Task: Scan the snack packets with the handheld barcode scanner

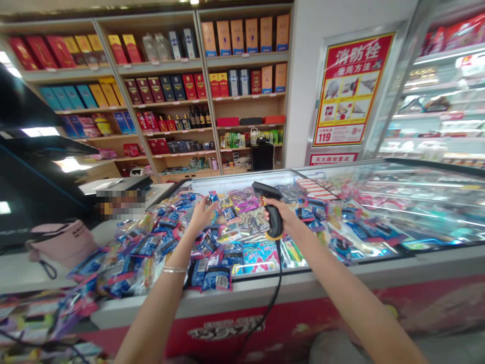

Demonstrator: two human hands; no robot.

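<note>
My right hand (pixel 285 215) is closed around the handle of a black barcode scanner (pixel 270 203), its head pointing left over a heap of snack packets (pixel 242 217). The scanner's black cable (pixel 278 283) hangs down over the freezer's front edge. My left hand (pixel 201 213) reaches into the heap with fingers spread, touching a colourful packet (pixel 216 207); whether it grips it I cannot tell. A thin bracelet (pixel 173 270) sits on my left wrist. The packets, mostly blue and pink, lie piled on the glass lid of a chest freezer (pixel 341 275).
A pink cap (pixel 62 242) rests on the counter at left beside a dark monitor (pixel 26 167). Wooden shelves (pixel 204 101) with boxed bottles line the back wall. A red fire-hydrant poster (pixel 350 88) hangs at right, next to a refrigerated display (pixel 443 101).
</note>
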